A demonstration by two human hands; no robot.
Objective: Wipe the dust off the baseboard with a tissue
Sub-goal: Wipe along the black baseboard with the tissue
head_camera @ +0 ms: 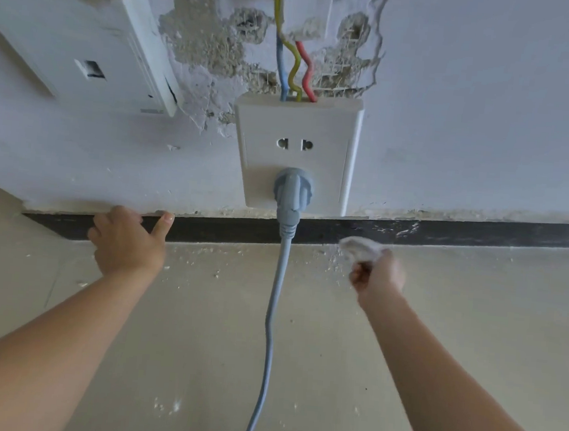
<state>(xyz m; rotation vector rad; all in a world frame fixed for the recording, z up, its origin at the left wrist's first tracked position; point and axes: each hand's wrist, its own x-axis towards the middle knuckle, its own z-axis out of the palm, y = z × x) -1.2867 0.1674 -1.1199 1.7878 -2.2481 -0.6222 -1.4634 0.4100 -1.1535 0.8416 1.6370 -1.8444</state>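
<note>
Tissue [359, 247]: is being held as a crumpled wad in the right hand [377, 275], with a pad sticking out above the fist. It is blurred, low in front of the baseboard [326, 231] and right of the cord [272, 317]. Contact with the strip cannot be told.
Right hand: is being curled tightly round the lower part of the tissue.
Left hand [126, 239]: is being laid with spread, fairly straight fingers against the baseboard, left of the cord. The thumb tip is reaching the top edge and nothing is being gripped.
Baseboard: is being seen as a dark strip at the foot of the wall [473, 128], above the floor [197, 328]. Pale dust [402, 227] is lying on its face, up and right of the tissue.
Handling, tissue: is being judged very light, soft, limp and easily torn. It is best bunched, with a thick pad left proud of the fingers and pressed flat rather than dragged by an edge.
Handling, baseboard: is being judged stiff and fixed. The rough plaster lip above it is likely to be snagging thin paper.
Obstacle: the cord is hanging from the plug [292, 185] and crossing the baseboard between the hands.
</note>
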